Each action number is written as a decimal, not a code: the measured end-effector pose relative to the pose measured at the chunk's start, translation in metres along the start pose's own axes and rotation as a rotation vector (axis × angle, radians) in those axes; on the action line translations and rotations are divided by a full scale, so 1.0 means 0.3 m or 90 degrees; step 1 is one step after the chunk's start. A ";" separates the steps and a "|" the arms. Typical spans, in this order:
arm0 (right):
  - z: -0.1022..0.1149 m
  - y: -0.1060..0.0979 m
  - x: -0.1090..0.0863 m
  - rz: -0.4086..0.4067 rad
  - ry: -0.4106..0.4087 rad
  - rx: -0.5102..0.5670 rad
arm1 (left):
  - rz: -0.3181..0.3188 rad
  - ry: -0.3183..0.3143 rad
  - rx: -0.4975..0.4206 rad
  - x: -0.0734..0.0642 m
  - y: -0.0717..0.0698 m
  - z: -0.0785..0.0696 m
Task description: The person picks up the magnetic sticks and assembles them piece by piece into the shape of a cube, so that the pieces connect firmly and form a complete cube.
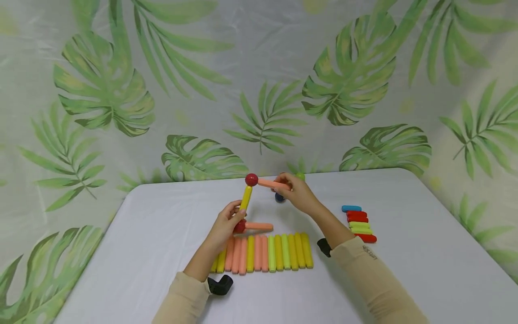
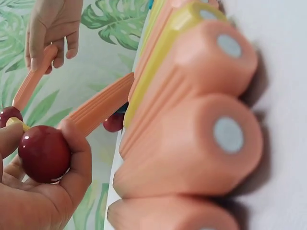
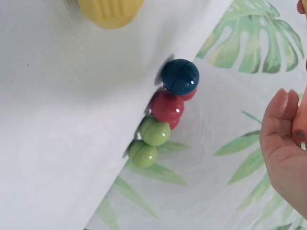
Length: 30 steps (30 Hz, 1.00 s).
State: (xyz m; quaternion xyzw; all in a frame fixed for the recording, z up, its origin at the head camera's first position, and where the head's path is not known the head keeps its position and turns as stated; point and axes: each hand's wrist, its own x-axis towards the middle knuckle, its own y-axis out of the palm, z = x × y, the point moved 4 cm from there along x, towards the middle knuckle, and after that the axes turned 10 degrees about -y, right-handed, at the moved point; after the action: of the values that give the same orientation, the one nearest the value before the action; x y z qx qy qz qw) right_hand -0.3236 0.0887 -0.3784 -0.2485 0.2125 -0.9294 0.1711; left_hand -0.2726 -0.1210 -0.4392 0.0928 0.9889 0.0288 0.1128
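Observation:
My left hand (image 1: 221, 228) holds the lower red ball (image 2: 44, 154) of a joined piece, with fingers and thumb curled round it. A pink magnetic stick (image 1: 260, 226) sticks out from this ball to the right. Rising from the same ball, a yellow stick (image 1: 245, 199) leans slightly right and meets an upper red ball (image 1: 252, 180). From that upper ball a second pink stick (image 1: 267, 183) runs rightward. Its far end is pinched in my right hand (image 1: 298, 193). In the right wrist view only part of that hand and the stick's end show, at the right edge.
A row of pink, yellow and lime sticks (image 1: 265, 253) lies in front of the hands. Behind the right hand are a dark blue ball (image 3: 180, 76), red balls (image 3: 168, 107) and green balls (image 3: 155, 132). Shorter blue, red and lime sticks (image 1: 358, 219) lie at the right.

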 end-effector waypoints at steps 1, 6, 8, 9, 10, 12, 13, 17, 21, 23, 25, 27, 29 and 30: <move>-0.003 0.005 0.005 0.000 0.002 0.019 | 0.001 -0.001 0.012 0.004 -0.003 -0.001; -0.019 0.028 0.027 -0.003 0.020 0.084 | -0.019 -0.016 0.135 0.029 -0.034 -0.008; -0.026 0.038 0.035 -0.005 0.033 0.093 | -0.028 -0.021 0.186 0.040 -0.047 -0.012; -0.030 0.042 0.039 -0.004 0.036 0.095 | -0.031 -0.020 0.207 0.046 -0.052 -0.015; -0.033 0.047 0.042 -0.002 0.041 0.095 | -0.032 -0.019 0.231 0.050 -0.056 -0.019; -0.040 0.054 0.047 -0.002 0.049 0.090 | -0.026 -0.022 0.259 0.063 -0.061 -0.027; -0.043 0.057 0.049 -0.003 0.053 0.088 | -0.023 -0.025 0.273 0.069 -0.062 -0.033; -0.056 0.066 0.054 -0.005 0.065 0.083 | -0.041 -0.011 0.315 0.101 -0.065 -0.073; -0.062 0.071 0.059 -0.002 0.068 0.086 | -0.086 0.100 0.326 0.142 -0.051 -0.144; -0.060 0.072 0.061 0.001 0.057 0.084 | -0.093 0.170 0.352 0.161 -0.031 -0.179; -0.056 0.073 0.063 0.006 0.047 0.089 | -0.088 0.212 0.389 0.178 -0.009 -0.201; -0.055 0.071 0.064 0.014 0.037 0.085 | -0.088 0.232 0.429 0.192 0.005 -0.210; -0.063 0.067 0.062 0.021 0.041 0.090 | -0.092 0.236 0.453 0.203 0.010 -0.209; -0.070 0.062 0.060 0.021 0.048 0.093 | -0.091 0.233 0.455 0.207 0.009 -0.206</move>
State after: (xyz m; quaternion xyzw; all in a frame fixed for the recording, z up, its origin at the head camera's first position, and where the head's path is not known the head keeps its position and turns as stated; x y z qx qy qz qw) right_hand -0.3457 0.0717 -0.3968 -0.1970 0.1547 -0.9480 0.1962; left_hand -0.3458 -0.1086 -0.3923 0.0502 0.9443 -0.3088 -0.1025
